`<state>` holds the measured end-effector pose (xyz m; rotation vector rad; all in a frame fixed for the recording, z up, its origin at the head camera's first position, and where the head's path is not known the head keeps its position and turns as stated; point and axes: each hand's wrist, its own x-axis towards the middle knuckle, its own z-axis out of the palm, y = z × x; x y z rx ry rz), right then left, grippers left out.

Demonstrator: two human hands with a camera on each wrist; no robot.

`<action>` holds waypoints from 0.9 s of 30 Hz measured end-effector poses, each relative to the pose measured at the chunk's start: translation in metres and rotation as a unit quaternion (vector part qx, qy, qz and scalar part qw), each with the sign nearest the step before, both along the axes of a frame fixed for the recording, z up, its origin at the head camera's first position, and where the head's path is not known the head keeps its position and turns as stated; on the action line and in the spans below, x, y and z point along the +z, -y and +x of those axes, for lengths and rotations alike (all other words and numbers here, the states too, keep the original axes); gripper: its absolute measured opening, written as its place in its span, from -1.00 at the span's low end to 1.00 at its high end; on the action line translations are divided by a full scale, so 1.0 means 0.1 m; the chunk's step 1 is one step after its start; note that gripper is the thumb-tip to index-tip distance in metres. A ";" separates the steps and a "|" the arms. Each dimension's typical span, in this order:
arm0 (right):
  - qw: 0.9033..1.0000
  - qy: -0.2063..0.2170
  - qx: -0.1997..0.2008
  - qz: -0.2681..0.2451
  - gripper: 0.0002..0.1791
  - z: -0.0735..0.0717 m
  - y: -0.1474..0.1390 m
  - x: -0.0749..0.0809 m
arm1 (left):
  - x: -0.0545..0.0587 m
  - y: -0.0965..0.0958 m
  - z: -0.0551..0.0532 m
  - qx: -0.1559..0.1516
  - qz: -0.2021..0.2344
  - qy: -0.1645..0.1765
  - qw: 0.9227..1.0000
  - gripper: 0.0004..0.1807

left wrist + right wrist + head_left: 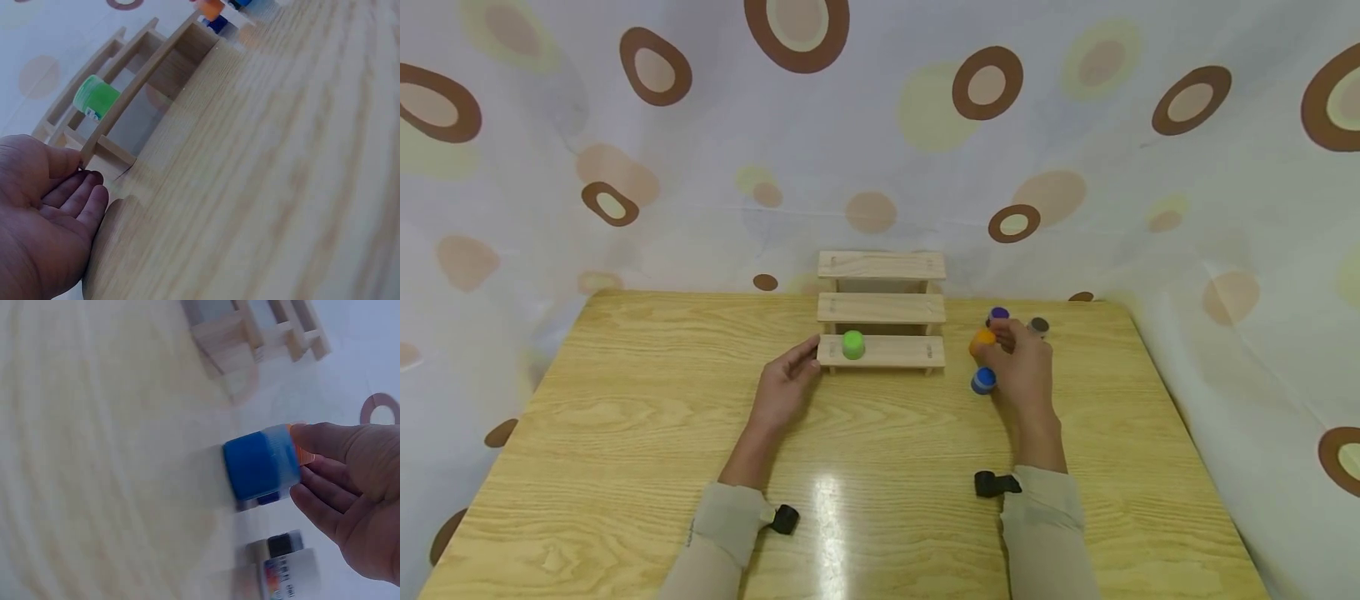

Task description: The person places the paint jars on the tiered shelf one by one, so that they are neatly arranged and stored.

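My left hand (786, 385) holds the left end of the lowest step of a three-tier wooden rack (891, 351), thumb and fingers at its end. On that step, toward the left, stands a small green paint jar (853, 344). My right hand (1024, 367) pinches an orange paint jar (982, 341) just right of the rack. A blue paint jar (983, 381) stands in front of the orange one, hiding most of it in the right wrist view. Behind are a purple jar (997, 314) and a dark-topped jar (1039, 326), partly covered by the right hand.
A white jar (290, 575) with printed lettering shows low in the right wrist view. The rack stands near the back edge of the wood-grain table (625, 433). A patterned curtain (700, 167) hangs behind and on both sides.
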<state>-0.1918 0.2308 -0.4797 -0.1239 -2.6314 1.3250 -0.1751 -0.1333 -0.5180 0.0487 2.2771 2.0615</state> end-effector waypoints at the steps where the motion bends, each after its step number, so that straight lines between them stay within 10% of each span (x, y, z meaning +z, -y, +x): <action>1: 1.000 -0.004 0.000 0.003 -0.54 0.01 0.00 0.03 | 0.00 0.00 0.00 -0.001 0.001 -0.001 1.000 -0.50; 15: 0.997 -0.066 0.044 0.023 -0.52 0.13 0.28 0.45 | 0.00 0.01 -0.02 -0.006 0.010 -0.002 1.000 -0.49; 27: 0.991 -0.060 0.119 0.026 -0.52 0.13 0.76 0.37 | -0.03 0.01 -0.01 -0.002 0.004 -0.007 1.000 -0.49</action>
